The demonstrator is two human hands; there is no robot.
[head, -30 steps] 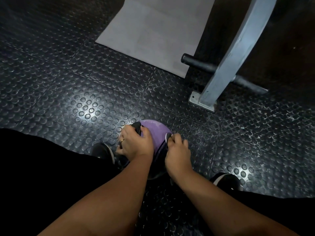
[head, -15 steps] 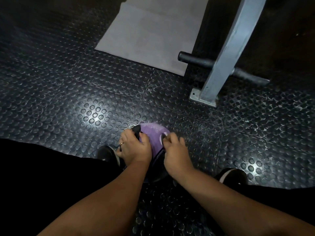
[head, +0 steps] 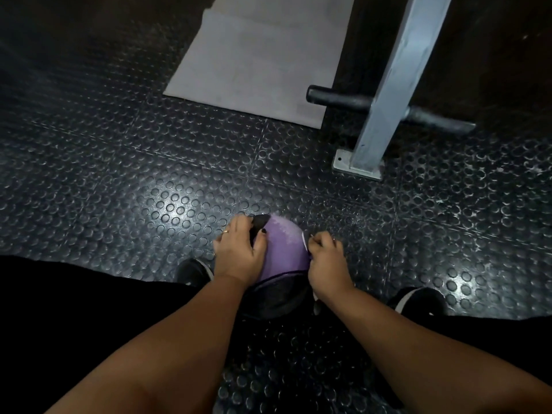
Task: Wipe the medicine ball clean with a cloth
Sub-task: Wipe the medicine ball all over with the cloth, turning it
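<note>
A dark medicine ball (head: 276, 301) sits on the floor between my feet. A purple cloth (head: 283, 249) is draped over its top. My left hand (head: 239, 252) grips the upper left of the ball, with the thumb lying on the cloth and the fingers curled over a black part at the top. At the right, my right hand (head: 327, 258) pinches the cloth's pale edge with curled fingers. Much of the ball is hidden under the cloth and both hands.
The floor is black studded rubber (head: 119, 180). A grey mat (head: 257, 61) lies ahead. A grey steel post (head: 388, 94) on a bolted foot plate, with a black crossbar (head: 337, 98), stands to the front right. My black shoes (head: 194, 271) (head: 418, 300) flank the ball.
My right hand has drawn the cloth's edge to the right, so more purple cloth shows between the hands. The left hand stays on the ball.
</note>
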